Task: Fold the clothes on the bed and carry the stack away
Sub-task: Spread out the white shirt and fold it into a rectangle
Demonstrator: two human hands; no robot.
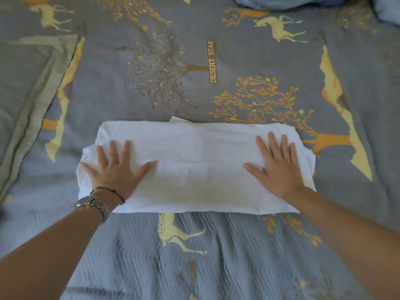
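A white garment [195,165] lies folded into a wide flat rectangle in the middle of the bed. My left hand [115,169] presses flat on its left end, fingers spread; a watch and a thin bracelet sit on that wrist. On the right end my right hand [278,165] lies flat too, fingers straight and spread. Neither hand grips the cloth. A small corner of fabric pokes out at the garment's far edge.
The bed is covered by a grey-blue quilt [194,245] printed with deer and trees. A matching pillow [26,94] lies at the left. Bundled blue cloth [279,2] sits at the far edge, and more pale fabric [387,9] at the top right corner.
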